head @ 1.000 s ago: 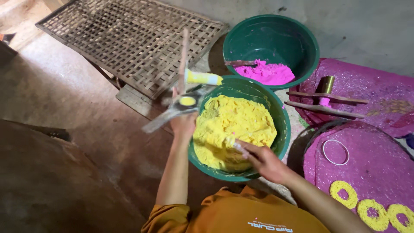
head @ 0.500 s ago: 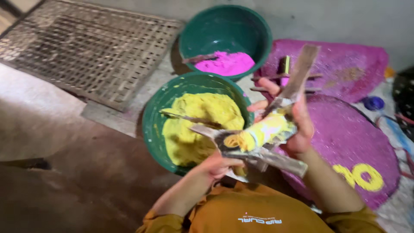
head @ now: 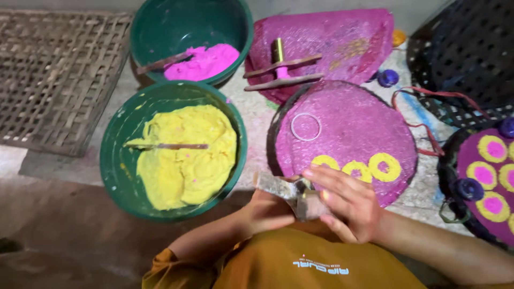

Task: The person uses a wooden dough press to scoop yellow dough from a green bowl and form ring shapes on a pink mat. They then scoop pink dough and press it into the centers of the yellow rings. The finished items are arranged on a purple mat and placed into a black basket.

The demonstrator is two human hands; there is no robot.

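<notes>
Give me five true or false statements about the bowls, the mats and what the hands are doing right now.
1. The nearer green bowl holds yellow paste. True.
2. A stick lies across the yellow paste. True.
3. The farther green bowl holds blue paste. False: it holds pink paste.
4. The round pink mat bears three yellow rings near its front edge. True.
5. Both hands are dipped in the yellow paste. False: the left hand and right hand are together in front of the person's orange shirt, around a small press tool, clear of the bowls.
</notes>
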